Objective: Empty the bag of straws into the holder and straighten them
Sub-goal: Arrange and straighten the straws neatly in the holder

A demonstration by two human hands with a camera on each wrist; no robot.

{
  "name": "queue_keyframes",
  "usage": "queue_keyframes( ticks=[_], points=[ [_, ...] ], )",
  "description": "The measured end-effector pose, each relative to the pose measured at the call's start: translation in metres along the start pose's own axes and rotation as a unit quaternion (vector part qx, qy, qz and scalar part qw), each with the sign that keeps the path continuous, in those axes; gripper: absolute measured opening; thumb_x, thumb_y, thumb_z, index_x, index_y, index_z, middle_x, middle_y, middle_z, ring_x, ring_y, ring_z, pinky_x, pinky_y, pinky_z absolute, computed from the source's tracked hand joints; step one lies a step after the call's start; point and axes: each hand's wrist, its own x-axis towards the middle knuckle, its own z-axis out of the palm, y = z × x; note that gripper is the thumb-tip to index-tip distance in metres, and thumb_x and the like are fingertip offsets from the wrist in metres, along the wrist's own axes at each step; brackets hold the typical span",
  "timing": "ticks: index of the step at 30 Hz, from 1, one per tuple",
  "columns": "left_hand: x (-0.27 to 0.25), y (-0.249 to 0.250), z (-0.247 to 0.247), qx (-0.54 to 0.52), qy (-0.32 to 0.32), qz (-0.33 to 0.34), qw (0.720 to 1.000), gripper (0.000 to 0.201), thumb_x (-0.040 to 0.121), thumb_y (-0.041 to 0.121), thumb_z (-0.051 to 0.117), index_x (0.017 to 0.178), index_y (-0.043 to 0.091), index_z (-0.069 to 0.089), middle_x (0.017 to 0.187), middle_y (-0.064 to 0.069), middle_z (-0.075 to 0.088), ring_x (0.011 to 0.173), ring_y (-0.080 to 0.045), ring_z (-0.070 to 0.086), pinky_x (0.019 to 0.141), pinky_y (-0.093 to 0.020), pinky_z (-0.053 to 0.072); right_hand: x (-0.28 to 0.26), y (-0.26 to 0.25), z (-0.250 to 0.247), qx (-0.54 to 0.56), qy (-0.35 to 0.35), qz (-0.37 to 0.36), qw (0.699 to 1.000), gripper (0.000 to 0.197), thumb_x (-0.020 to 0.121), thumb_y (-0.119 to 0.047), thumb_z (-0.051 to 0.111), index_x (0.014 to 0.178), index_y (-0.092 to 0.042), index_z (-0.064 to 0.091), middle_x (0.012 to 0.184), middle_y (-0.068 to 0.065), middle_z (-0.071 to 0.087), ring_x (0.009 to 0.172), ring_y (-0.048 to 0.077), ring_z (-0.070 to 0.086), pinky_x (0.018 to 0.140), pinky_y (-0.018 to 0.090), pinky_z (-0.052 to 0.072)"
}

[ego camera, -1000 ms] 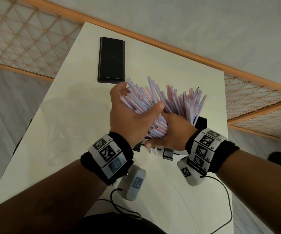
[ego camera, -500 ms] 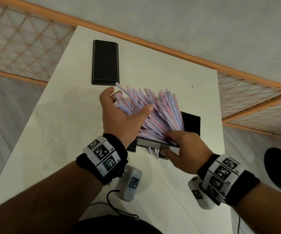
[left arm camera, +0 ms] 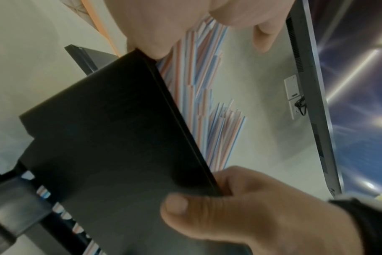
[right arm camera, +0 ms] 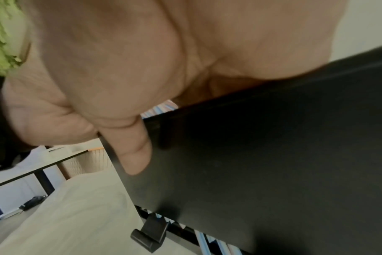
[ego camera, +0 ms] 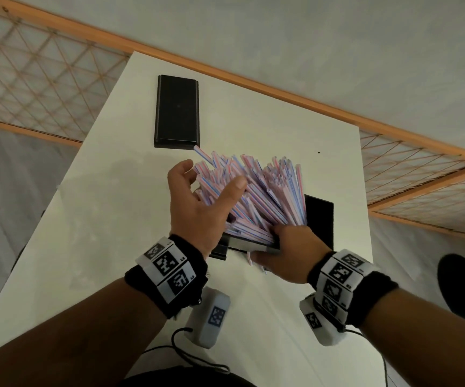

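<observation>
A thick bunch of pink-and-blue striped straws (ego camera: 270, 191) stands fanned out in the black holder (ego camera: 319, 216) on the white table (ego camera: 100, 219). My left hand (ego camera: 200, 202) cups the bunch from its left side, with the thumb laid across the near straws and the fingers round the far ones. My right hand (ego camera: 290, 255) pinches the holder's near wall (left arm camera: 120, 146), thumb (left arm camera: 177, 203) outside, fingers inside. A few straw ends (ego camera: 249, 258) poke out under the holder's front. In the right wrist view the palm (right arm camera: 142, 60) lies on the holder's dark wall (right arm camera: 273, 155).
A flat black rectangular lid or tray (ego camera: 176, 111) lies at the table's far side, just beyond the straw tips. Orange-framed netting (ego camera: 30, 79) borders the table on the left and right. A dark round object (ego camera: 463, 289) sits on the floor at right.
My right hand left the straws and dropped to the holder's near wall, which it now pinches. The left hand stayed on the bunch, and the straws stand closer together than before.
</observation>
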Motion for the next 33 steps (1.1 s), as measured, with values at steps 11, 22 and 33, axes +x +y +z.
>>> queue_keyframes(
  ticks=[11,22,33],
  points=[
    [0.002,-0.004,0.001,0.003,-0.014,0.014,1.000,0.088,0.065,0.064,0.075,0.130,0.012,0.044,0.127,-0.007,0.058,0.116,-0.021,0.060,0.103,-0.041,0.049,0.036,-0.021,-0.012,-0.042,-0.150,0.055,0.986,0.057,0.069,-0.070,0.071,0.073,-0.017,0.053,0.071,-0.001,0.055,0.063,0.016,0.053,0.057,0.029,0.041],
    [0.002,-0.007,0.003,-0.037,-0.033,-0.014,0.999,0.093,0.060,0.062,0.078,0.132,0.017,0.039,0.122,0.001,0.061,0.108,-0.015,0.066,0.091,-0.029,0.056,0.035,-0.034,-0.028,0.011,-0.129,0.012,0.992,0.049,0.073,-0.044,0.083,0.075,-0.032,0.035,0.072,-0.012,0.046,0.060,0.001,0.043,0.049,0.018,0.029],
    [0.001,0.000,0.005,-0.017,-0.052,-0.004,0.998,0.096,0.056,0.045,0.087,0.132,0.016,0.037,0.117,-0.001,0.069,0.099,-0.012,0.074,0.089,-0.041,0.061,0.046,-0.034,-0.020,0.074,-0.171,0.022,0.982,0.102,0.065,-0.040,0.090,0.147,-0.016,0.035,0.144,-0.001,0.049,0.133,0.022,0.046,0.105,0.028,0.038]
  ],
)
